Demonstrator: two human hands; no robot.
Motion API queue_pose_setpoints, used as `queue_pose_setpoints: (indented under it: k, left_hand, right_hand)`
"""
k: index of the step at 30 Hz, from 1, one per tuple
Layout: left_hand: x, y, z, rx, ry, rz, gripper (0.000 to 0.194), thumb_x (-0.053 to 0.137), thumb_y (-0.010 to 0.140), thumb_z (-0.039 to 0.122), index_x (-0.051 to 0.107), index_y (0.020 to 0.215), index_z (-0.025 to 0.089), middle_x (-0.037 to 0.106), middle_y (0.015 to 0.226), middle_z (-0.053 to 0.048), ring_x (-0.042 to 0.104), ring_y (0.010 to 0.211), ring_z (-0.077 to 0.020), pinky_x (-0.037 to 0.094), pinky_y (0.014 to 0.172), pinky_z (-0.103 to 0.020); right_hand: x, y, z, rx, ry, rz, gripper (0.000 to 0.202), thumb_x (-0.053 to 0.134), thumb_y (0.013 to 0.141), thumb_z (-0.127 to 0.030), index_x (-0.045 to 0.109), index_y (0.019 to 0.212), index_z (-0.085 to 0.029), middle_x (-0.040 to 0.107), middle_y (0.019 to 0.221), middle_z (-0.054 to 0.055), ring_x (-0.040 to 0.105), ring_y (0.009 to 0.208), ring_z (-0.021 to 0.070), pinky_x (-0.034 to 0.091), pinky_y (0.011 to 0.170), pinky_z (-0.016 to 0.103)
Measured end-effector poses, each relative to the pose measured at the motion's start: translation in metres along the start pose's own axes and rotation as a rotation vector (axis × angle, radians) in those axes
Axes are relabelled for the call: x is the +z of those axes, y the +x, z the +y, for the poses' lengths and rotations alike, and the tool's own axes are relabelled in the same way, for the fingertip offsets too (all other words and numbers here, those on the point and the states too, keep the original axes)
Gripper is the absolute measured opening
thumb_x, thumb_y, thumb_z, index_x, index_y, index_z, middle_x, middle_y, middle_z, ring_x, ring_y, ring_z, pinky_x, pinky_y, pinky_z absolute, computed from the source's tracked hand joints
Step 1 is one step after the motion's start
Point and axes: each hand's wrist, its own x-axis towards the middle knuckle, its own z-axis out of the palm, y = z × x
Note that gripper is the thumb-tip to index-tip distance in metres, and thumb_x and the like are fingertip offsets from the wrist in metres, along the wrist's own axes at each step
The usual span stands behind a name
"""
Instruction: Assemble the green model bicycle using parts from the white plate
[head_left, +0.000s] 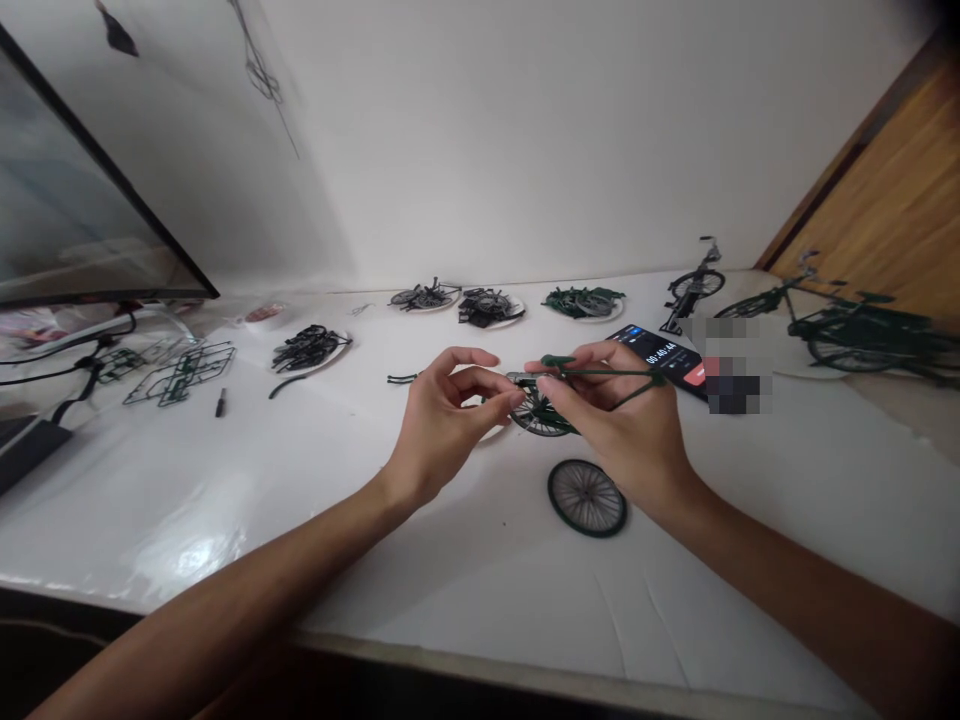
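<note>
A partly built miniature bicycle [540, 412] with a dark green frame is held up over the table by my right hand [619, 410], its thumb and fingers closed around the frame below the green saddle [556, 360]. One spoked wheel is on the bicycle. My left hand [461, 400] pinches thumb and forefinger together at the wheel end of the bicycle; what lies between the tips is too small to make out. Below my right hand, a loose spoked wheel [587, 498] with a green rim lies flat. A white plate [491, 435] is partly hidden behind my left hand.
Plates of bicycle parts [311, 347] stand along the back. At left lie green wire frames [180, 372], a small screwdriver [220, 402] and a monitor [90, 200]. On the right are a phone [660, 352] showing a timer, a black miniature bicycle [697, 285] and a green one [847, 325].
</note>
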Motion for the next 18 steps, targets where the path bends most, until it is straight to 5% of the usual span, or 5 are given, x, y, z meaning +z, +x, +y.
queue_pose_setpoints:
  k: [9,18]
  left_hand:
    - [-0.0014,0.0006,-0.0017,-0.199,-0.132,0.023,0.046,0.082,0.078,0.022,0.053,0.112,0.016,0.068,0.085,0.000,0.062,0.072,-0.0092,0.057,0.073,-0.027]
    - [0.0021,0.0000,-0.0037,-0.141,-0.087,-0.001,0.039,0.078,0.080,0.019,0.054,0.110,0.016,0.066,0.079,0.001,0.061,0.070,-0.0101,0.055,0.074,-0.029]
  right_hand:
    - [-0.0019,-0.0037,-0.0004,-0.095,-0.119,-0.032,0.024,0.076,0.081,-0.025,0.056,0.093,-0.026,0.076,0.096,0.003,0.075,0.096,0.0241,0.061,0.077,0.034]
    - [-0.0019,-0.0026,0.0008,-0.089,-0.151,0.042,0.026,0.082,0.076,-0.030,0.060,0.090,-0.024,0.074,0.092,0.004,0.075,0.090,0.0235,0.060,0.076,0.034]
